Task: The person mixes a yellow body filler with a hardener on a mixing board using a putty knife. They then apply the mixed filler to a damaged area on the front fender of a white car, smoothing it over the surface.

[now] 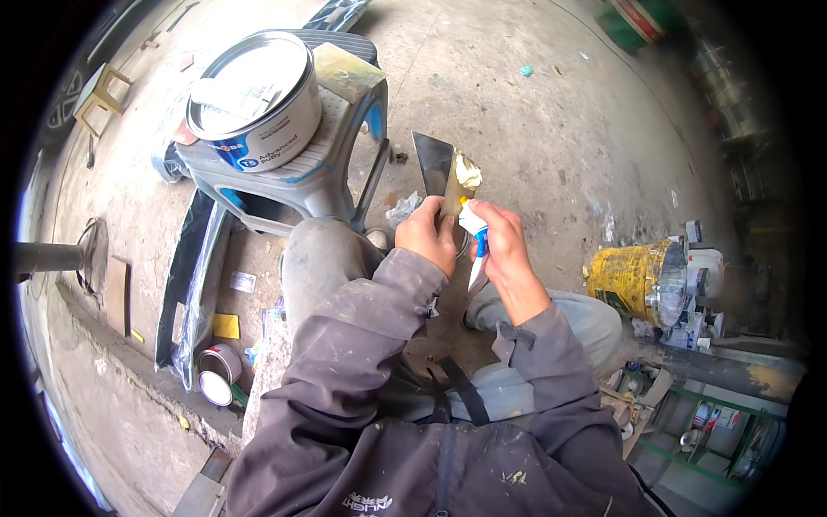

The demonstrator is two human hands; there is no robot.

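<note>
Two flat spreader blades stand up from my left hand (pixel 426 234), which is closed around their lower ends. One is a dark metal blade (pixel 432 158); beside it is a yellowish blade (pixel 454 191) with a lump of pale putty (pixel 468 171) on its face. My right hand (pixel 506 250) grips a small white and blue tube (pixel 473 226). The tube's yellow tip points up just below the putty, and its white tail hangs beneath my fingers. Whether the tip touches the blade, I cannot tell.
On a grey plastic stool (pixel 258 185) at the left stand a large putty can (pixel 284 129) and a yellowish sheet (pixel 346 72). A yellow bucket (pixel 627 274) is at the right. Below the stool lie plastic-wrapped strips (pixel 191 293) and an open can (pixel 222 365).
</note>
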